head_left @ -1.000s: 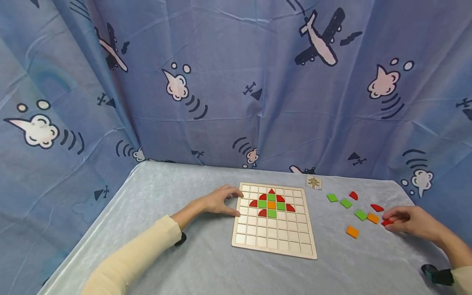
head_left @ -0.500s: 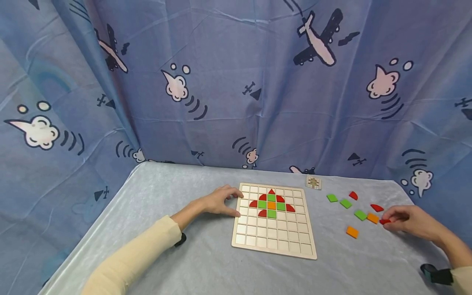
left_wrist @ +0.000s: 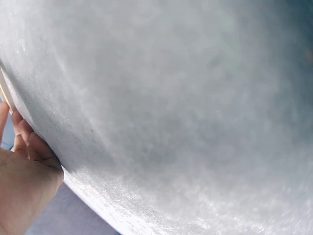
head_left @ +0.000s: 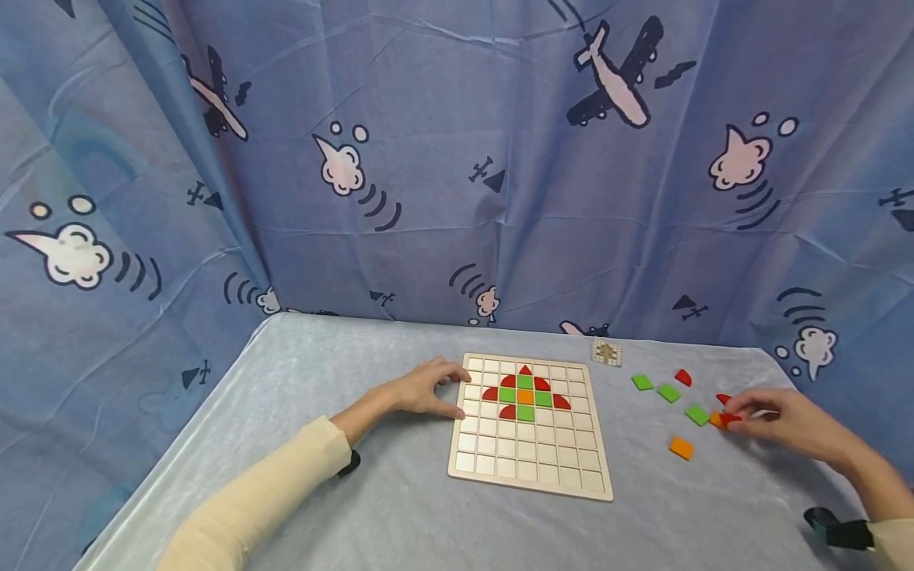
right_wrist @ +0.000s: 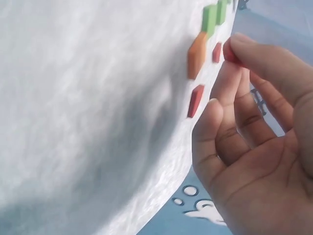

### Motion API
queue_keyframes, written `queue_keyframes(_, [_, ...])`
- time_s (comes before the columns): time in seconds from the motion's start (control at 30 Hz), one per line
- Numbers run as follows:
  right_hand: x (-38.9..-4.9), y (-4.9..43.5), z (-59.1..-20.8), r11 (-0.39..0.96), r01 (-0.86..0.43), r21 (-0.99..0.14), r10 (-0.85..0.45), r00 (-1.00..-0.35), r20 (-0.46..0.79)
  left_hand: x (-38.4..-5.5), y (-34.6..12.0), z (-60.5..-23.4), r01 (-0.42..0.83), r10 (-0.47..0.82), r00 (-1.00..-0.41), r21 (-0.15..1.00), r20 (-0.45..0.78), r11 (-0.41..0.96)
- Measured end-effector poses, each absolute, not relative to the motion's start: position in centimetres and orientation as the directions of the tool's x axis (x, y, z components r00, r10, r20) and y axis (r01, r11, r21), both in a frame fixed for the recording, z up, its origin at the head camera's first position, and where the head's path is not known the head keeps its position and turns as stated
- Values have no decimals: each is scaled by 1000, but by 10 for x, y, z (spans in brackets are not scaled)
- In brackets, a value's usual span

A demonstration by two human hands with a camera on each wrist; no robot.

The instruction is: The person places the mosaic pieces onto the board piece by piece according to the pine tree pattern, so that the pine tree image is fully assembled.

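Between thumb and fingertips, my right hand [head_left: 789, 424] pinches a red quarter-circle tile [head_left: 731, 419]. In the head view this tile overlaps an orange square tile [head_left: 716, 420]. The right wrist view shows the pinched tile [right_wrist: 230, 53] raised off the cloth. A wooden grid board [head_left: 528, 452] bears a pattern of red, green and orange tiles. At the board's left edge, my left hand [head_left: 423, 388] has its thumb and fingers spread, the tips at the rim. Only a sliver of the board [left_wrist: 6, 93] shows in the left wrist view.
Loose green tiles [head_left: 669, 392], a red quarter-circle tile [head_left: 683, 377] and another orange tile [head_left: 681, 448] lie right of the board. A small pattern card [head_left: 607, 352] is behind them. A blue printed curtain [head_left: 400, 198] hangs behind the cloth-covered table [head_left: 343, 507].
My right hand has lifted the red quarter-circle tile and moved it slightly left, over the orange tile. The left hand and the board have stayed in place.
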State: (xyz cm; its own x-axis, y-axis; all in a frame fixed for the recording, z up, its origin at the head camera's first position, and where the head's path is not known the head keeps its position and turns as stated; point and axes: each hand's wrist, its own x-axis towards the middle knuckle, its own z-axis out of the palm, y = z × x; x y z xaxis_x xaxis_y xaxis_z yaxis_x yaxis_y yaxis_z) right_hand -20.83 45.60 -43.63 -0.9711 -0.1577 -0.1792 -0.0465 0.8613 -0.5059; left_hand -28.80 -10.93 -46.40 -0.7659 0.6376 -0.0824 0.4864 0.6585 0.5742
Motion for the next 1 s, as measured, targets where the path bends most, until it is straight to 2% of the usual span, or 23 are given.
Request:
queue_keyframes(0.2, [-205,439,-431,826,-132,-547,-214,-973,-89,-288,-109,-463,482,635,-768,574,-88,662])
queue_keyframes(0.43, [-202,414,-426,823,-205,-530,-273,-961,-52,-287,-109,-463,482,632,-770,568,-89,667])
queue_keyframes(0.77, [-207,371,-419,775,-212,-596,-305,-951,-58,-287,-109,-462,486,638,-766,573,-84,659])
queue_keyframes(1.0, [-212,348,-420,692,-269,-670,-362,-932,0,-288,-109,-462,484,638,-765,573,-89,661])
